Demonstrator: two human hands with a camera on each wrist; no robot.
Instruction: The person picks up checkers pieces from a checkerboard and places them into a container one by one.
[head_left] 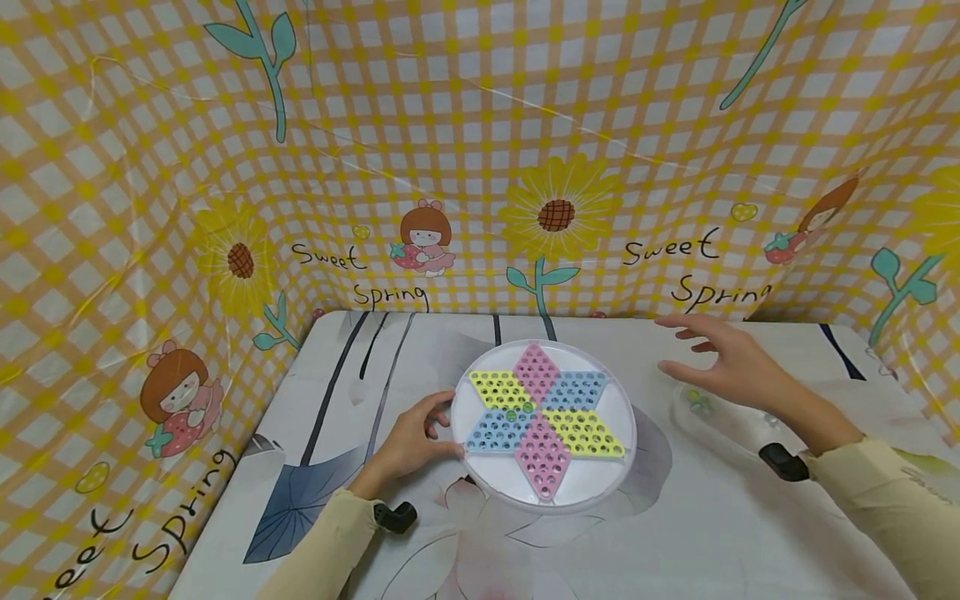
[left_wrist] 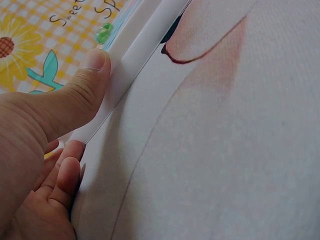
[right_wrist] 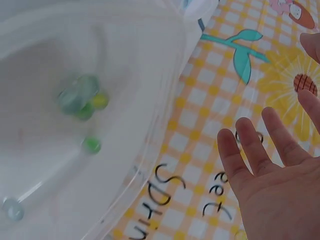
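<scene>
A round white Chinese checkers board (head_left: 480, 475) lies on the table, its star of pink, yellow and blue triangles facing up. Two green marbles (head_left: 528, 407) sit near its middle. My left hand (head_left: 408, 437) holds the board's left edge, thumb (left_wrist: 90, 82) on the rim and the other fingers lower at its side. Right of the board, my right hand (head_left: 723, 358) is raised above a clear plastic container (head_left: 705, 437), fingers spread and nothing in them. Inside that container lie several green, yellow and clear marbles (right_wrist: 91, 145).
The table (head_left: 675, 533) wears a white cloth printed with flowers and dark stems. A yellow checked curtain (head_left: 480, 150) with sunflowers rises behind it and along both sides. Each wrist bears a black strap device (head_left: 783, 462).
</scene>
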